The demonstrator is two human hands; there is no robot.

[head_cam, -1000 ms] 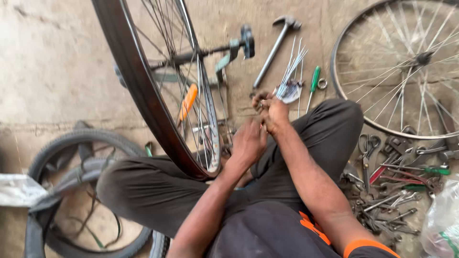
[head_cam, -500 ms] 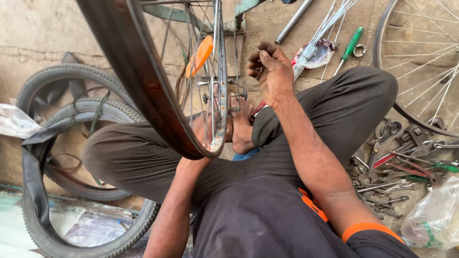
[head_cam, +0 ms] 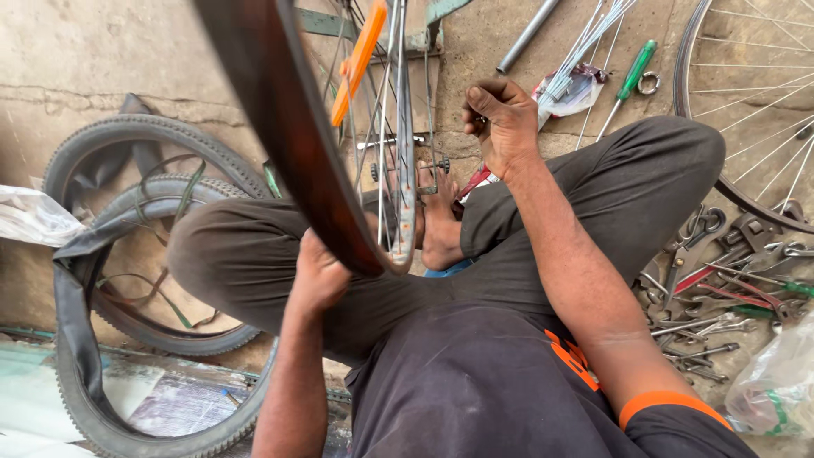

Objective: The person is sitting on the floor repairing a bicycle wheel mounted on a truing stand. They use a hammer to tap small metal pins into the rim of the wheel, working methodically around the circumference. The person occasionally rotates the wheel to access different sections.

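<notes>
— Head view first; what are the hands doing?

— Left hand (head_cam: 318, 276) is wrapped around the rim edge of the bicycle wheel (head_cam: 398, 170), gripping it where the tyre (head_cam: 288, 127) meets the metal; the wheel stands upright between the person's bent knees, its lower edge just above the crossed legs; right hand (head_cam: 500, 119) is raised beyond the right knee, fingers curled and pinched together; whatever it pinches is too small to tell.

— Anything on the wheel itself?

— An orange reflector (head_cam: 360, 55) sits among the spokes near the top; the hub axle (head_cam: 394, 142) shows through them.

— And around the person?

— On the floor ahead lie a bundle of loose spokes (head_cam: 585, 38), a green-handled screwdriver (head_cam: 632, 76) and a grey metal bar (head_cam: 526, 36); a second wheel (head_cam: 746, 102) leans at the upper right; beside the right leg is a heap of spanners and pliers (head_cam: 721, 280), with a clear plastic bag (head_cam: 776, 382) near it; to the left, old tyres (head_cam: 127, 254) are stacked on the floor, an inner tube draped over them.
</notes>
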